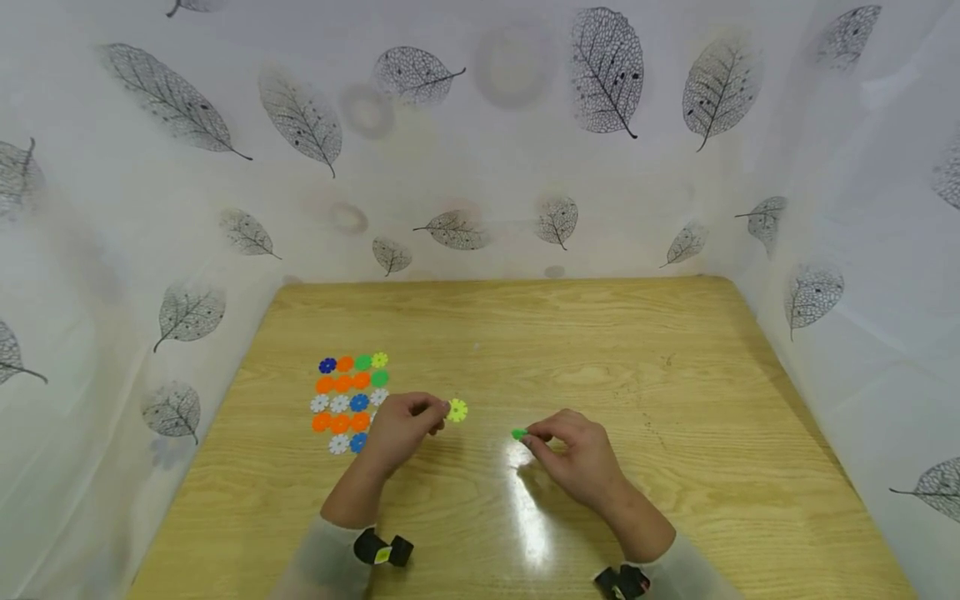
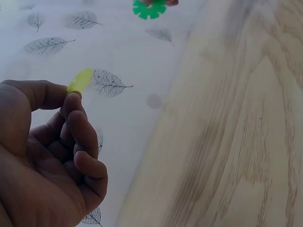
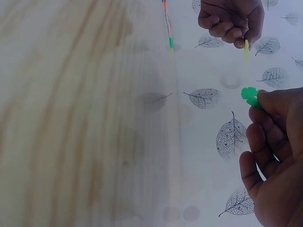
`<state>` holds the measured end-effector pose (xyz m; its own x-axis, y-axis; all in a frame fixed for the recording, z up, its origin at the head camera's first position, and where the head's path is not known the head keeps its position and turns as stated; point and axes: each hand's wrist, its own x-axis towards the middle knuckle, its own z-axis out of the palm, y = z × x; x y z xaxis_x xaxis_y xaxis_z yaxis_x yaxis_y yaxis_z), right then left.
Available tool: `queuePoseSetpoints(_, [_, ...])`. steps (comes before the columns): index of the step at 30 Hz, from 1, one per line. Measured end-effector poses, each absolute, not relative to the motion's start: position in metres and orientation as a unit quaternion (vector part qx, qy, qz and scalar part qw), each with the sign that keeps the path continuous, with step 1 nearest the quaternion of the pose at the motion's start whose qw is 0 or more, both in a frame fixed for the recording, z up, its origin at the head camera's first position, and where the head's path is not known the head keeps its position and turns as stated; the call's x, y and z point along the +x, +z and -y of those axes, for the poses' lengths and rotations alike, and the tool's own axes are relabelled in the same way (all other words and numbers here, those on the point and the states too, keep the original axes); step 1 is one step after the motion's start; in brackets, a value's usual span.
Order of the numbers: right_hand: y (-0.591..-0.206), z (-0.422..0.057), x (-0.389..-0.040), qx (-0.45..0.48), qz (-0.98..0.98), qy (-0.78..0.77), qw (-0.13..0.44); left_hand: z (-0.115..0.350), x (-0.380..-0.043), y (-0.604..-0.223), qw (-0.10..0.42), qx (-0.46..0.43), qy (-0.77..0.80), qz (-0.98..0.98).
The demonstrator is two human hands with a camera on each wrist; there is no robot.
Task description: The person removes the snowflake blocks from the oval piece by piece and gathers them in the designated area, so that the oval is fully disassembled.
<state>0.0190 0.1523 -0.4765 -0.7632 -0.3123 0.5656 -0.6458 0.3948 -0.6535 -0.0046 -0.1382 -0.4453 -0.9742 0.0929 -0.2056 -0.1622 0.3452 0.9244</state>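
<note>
My left hand (image 1: 405,425) pinches a yellow notched plastic disc (image 1: 457,410), shaped like a snowflake building piece, between thumb and forefinger. The disc (image 2: 80,80) stands out past the fingertips in the left wrist view. Off to the right, my right hand (image 1: 577,454) pinches a green notched disc (image 1: 519,434) the same way. In the right wrist view this green disc (image 3: 251,96) shows its rounded lobes. Both hands are raised over the table, a short gap between the two discs. The other fingers of each hand are loosely curled.
Rows of orange, white, blue, green and yellow discs (image 1: 342,383) lie at the table's left, some hidden behind the left hand. The wooden table (image 1: 600,333) meets a pale leaf-printed curtain (image 1: 487,167) at the back and sides. Each wrist wears a black camera strap (image 1: 384,548).
</note>
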Motion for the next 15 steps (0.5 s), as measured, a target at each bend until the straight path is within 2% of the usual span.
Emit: queuePoseSetpoints(15, [-0.479, -0.147, 0.016, 0.289, 0.812, 0.476, 0.176, 0.168, 0.001, -0.456, 0.097, -0.043, 0.540, -0.835])
